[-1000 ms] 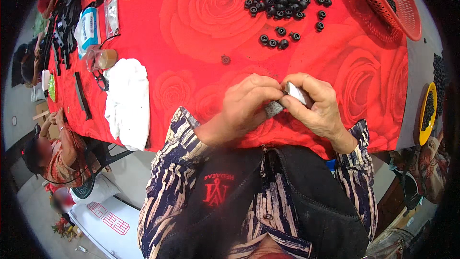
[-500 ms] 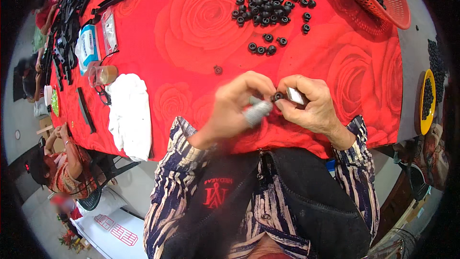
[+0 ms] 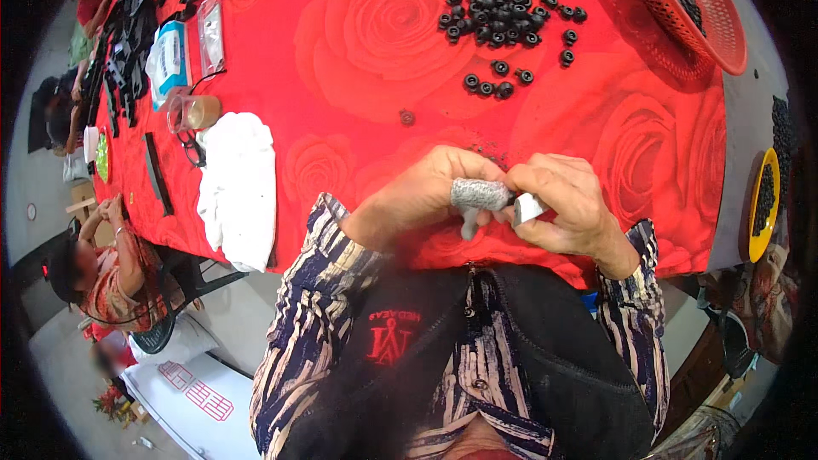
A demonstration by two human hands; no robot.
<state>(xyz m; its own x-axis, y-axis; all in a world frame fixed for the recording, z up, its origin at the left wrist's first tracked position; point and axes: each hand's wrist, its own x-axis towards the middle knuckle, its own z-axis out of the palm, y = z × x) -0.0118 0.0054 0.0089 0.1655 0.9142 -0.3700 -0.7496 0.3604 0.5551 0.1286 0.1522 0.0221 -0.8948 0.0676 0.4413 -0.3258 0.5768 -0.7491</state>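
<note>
My left hand [image 3: 417, 200] is closed near the table's front edge, with a grey wrap [image 3: 479, 195] on one finger. Its fingertips pinch a small black knob-like part [image 3: 511, 199], which is mostly hidden. Closed against it, my right hand [image 3: 575, 204] grips a short silver-white tool [image 3: 528, 208] whose working end is out of sight. Beyond the hands lies a loose pile of similar black knob-like parts [image 3: 498, 4]. Dark crumbs [image 3: 490, 155] are scattered just past my fingers.
A red perforated basket [image 3: 720, 25] of black pieces stands far right, a yellow dish [image 3: 757, 243] lower right. To the left are a white cloth [image 3: 239, 196], a plastic cup [image 3: 181, 112], scissors [image 3: 194, 151], a wipes pack [image 3: 173, 60] and black strips [image 3: 158, 175]. Other people sit further left.
Both hands have turned and come closer together, hiding the black part seen between them before. The tool's pale end now faces downward. The whole view has shifted slightly.
</note>
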